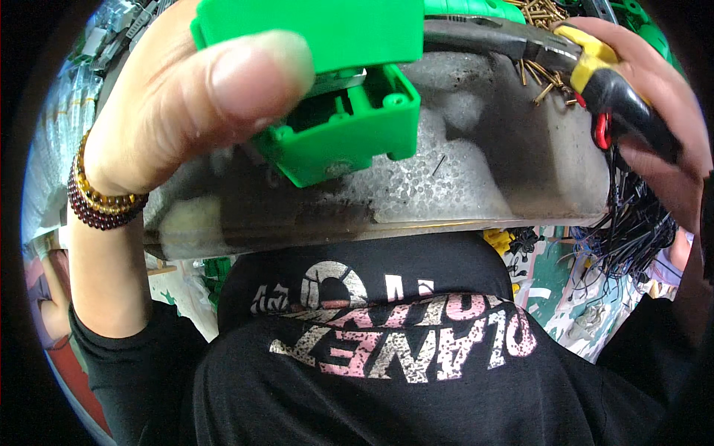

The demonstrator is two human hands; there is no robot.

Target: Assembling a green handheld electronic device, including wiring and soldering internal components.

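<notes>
My left hand [186, 111] is closed round a bright green plastic housing [312, 33], its thumb lying across the near side. The housing's lower part [349, 134] hangs open toward me, showing posts and screw holes inside. In my right hand [654, 82] is a pair of pliers [513, 37] with yellow and black handles and a red piece between them. The dark jaws point left and reach the housing's right side; whether they grip anything there is hidden.
Beneath the hands lies a worn grey work surface [550, 163] with a straight near edge. Brass screws [547, 82] are heaped at the upper right, near another green part [476, 9]. Black cables [632, 230] hang at the right. Clear plastic bags [59, 134] and another person's arm [53, 297] are at the left.
</notes>
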